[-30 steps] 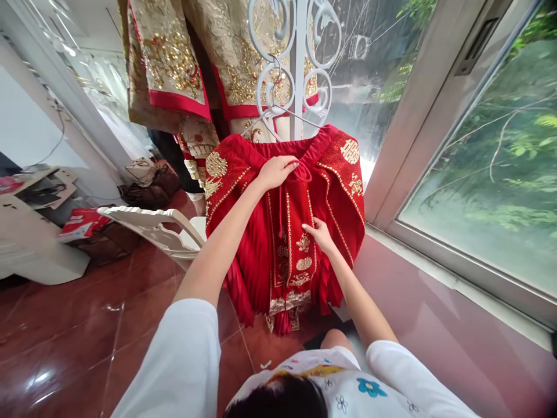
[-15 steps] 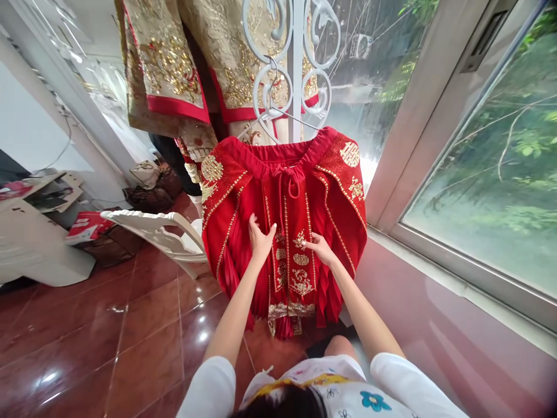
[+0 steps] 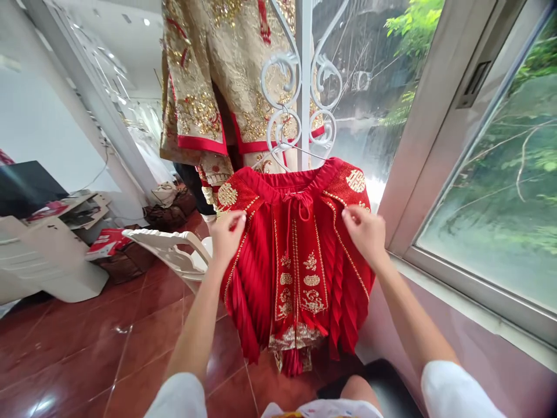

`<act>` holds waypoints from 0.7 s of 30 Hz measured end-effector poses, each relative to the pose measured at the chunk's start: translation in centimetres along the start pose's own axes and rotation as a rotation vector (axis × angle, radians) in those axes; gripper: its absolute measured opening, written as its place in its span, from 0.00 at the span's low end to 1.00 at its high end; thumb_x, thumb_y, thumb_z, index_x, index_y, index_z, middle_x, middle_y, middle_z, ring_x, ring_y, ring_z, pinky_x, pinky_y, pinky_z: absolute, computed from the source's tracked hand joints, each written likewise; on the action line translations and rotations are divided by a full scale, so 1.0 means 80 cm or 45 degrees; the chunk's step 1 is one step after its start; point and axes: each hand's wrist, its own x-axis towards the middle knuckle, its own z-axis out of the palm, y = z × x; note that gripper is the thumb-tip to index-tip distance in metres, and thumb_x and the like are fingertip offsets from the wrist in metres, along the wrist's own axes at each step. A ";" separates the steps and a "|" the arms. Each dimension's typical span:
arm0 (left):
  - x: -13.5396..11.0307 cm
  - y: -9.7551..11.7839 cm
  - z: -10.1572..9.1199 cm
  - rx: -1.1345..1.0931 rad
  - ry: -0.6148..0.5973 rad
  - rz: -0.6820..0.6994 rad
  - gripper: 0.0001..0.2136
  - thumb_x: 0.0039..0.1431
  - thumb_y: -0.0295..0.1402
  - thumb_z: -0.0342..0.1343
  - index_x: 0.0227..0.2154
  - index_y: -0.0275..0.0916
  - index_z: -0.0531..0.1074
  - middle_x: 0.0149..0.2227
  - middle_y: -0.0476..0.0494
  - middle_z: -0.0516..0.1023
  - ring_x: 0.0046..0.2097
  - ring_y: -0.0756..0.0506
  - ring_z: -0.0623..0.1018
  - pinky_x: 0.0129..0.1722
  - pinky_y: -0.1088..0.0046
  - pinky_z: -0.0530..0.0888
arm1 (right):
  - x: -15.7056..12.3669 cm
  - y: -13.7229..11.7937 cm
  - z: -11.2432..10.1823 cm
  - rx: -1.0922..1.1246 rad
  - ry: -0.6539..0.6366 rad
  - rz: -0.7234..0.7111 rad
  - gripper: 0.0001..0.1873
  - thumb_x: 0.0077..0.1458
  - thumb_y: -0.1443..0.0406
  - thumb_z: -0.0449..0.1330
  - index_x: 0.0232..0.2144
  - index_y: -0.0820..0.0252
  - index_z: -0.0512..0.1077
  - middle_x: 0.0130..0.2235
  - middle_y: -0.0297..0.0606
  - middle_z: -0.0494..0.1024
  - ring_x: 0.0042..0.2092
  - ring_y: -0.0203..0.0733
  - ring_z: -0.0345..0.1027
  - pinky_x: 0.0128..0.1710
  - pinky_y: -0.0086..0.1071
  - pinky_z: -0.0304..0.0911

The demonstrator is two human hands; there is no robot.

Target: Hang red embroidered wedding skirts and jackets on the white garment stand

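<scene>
A red pleated skirt (image 3: pixel 300 273) with gold embroidery hangs from a wire hanger on a white scrolled metal stand (image 3: pixel 303 87). My left hand (image 3: pixel 226 235) pinches the skirt's left embroidered edge just below the waistband. My right hand (image 3: pixel 364 231) pinches the right embroidered edge at about the same height. Both hands are closed on the fabric. A red drawstring bow sits at the middle of the waistband between them.
A gold and red embroidered jacket (image 3: pixel 217 87) hangs higher up behind the skirt. A white chair (image 3: pixel 167 247) lies tipped to the left on the red tiled floor (image 3: pixel 87 354). Boxes and papers (image 3: pixel 56 232) sit far left. A large window (image 3: pixel 491 174) runs along the right.
Both hands moved up and outward from the skirt's middle panel to its two side edges, where they took hold of the fabric. The view tilted up slightly.
</scene>
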 end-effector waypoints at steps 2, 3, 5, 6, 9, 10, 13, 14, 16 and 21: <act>0.049 0.035 -0.025 0.287 0.213 0.248 0.15 0.59 0.42 0.47 0.39 0.40 0.74 0.43 0.42 0.77 0.48 0.42 0.74 0.52 0.58 0.68 | 0.055 -0.034 -0.021 -0.301 0.280 -0.232 0.13 0.55 0.59 0.53 0.37 0.55 0.74 0.34 0.40 0.77 0.36 0.46 0.69 0.39 0.40 0.60; 0.075 0.047 -0.033 0.401 0.282 0.344 0.16 0.60 0.41 0.46 0.41 0.40 0.73 0.45 0.41 0.76 0.50 0.40 0.72 0.55 0.57 0.65 | 0.083 -0.045 -0.027 -0.370 0.304 -0.368 0.14 0.55 0.61 0.52 0.39 0.57 0.74 0.40 0.42 0.77 0.41 0.48 0.68 0.42 0.41 0.59; 0.120 0.058 -0.038 0.493 0.272 0.448 0.19 0.60 0.42 0.46 0.50 0.40 0.69 0.51 0.39 0.73 0.55 0.39 0.69 0.57 0.57 0.61 | 0.135 -0.051 -0.030 -0.455 0.255 -0.525 0.16 0.56 0.60 0.52 0.44 0.58 0.71 0.47 0.44 0.75 0.47 0.49 0.65 0.45 0.42 0.58; 0.138 0.056 -0.037 0.495 0.191 0.446 0.20 0.60 0.43 0.45 0.52 0.42 0.68 0.52 0.39 0.72 0.55 0.39 0.68 0.56 0.58 0.62 | 0.155 -0.048 -0.028 -0.472 0.183 -0.559 0.17 0.57 0.60 0.52 0.46 0.60 0.70 0.46 0.45 0.75 0.47 0.49 0.65 0.44 0.42 0.58; 0.171 0.035 -0.029 0.450 -0.002 0.351 0.20 0.61 0.46 0.41 0.49 0.45 0.70 0.46 0.41 0.76 0.48 0.38 0.73 0.49 0.59 0.66 | 0.195 -0.030 -0.020 -0.486 0.035 -0.522 0.19 0.59 0.56 0.50 0.43 0.62 0.70 0.37 0.45 0.76 0.38 0.45 0.66 0.37 0.37 0.59; 0.177 0.027 -0.027 0.443 -0.022 0.323 0.20 0.61 0.47 0.40 0.45 0.44 0.71 0.41 0.43 0.77 0.44 0.39 0.74 0.46 0.60 0.67 | 0.203 -0.024 -0.018 -0.481 0.027 -0.496 0.19 0.59 0.54 0.49 0.40 0.63 0.71 0.33 0.43 0.76 0.34 0.43 0.65 0.35 0.35 0.58; 0.188 0.012 -0.029 0.432 -0.037 0.271 0.22 0.61 0.50 0.39 0.31 0.42 0.72 0.27 0.49 0.73 0.34 0.45 0.72 0.38 0.66 0.68 | 0.224 -0.017 -0.023 -0.378 -0.041 -0.434 0.23 0.58 0.50 0.50 0.26 0.62 0.70 0.22 0.35 0.68 0.26 0.36 0.59 0.30 0.31 0.55; 0.190 0.011 -0.030 0.426 -0.063 0.257 0.22 0.61 0.50 0.39 0.27 0.41 0.71 0.24 0.51 0.70 0.32 0.47 0.70 0.36 0.68 0.68 | 0.230 -0.017 -0.026 -0.311 -0.123 -0.404 0.25 0.58 0.48 0.50 0.23 0.62 0.68 0.19 0.33 0.64 0.24 0.34 0.56 0.28 0.31 0.54; 0.193 0.011 -0.033 0.417 -0.094 0.229 0.23 0.61 0.50 0.39 0.23 0.40 0.70 0.20 0.52 0.67 0.29 0.50 0.68 0.34 0.70 0.68 | 0.239 -0.016 -0.032 -0.182 -0.288 -0.316 0.26 0.56 0.47 0.51 0.19 0.62 0.66 0.17 0.31 0.60 0.23 0.32 0.53 0.26 0.30 0.54; 0.162 0.013 -0.013 0.431 0.106 0.240 0.22 0.65 0.43 0.36 0.49 0.33 0.67 0.47 0.45 0.73 0.49 0.46 0.70 0.53 0.64 0.64 | 0.214 -0.014 -0.015 -0.230 -0.002 -0.322 0.20 0.59 0.53 0.50 0.33 0.64 0.72 0.32 0.43 0.74 0.36 0.42 0.66 0.39 0.40 0.63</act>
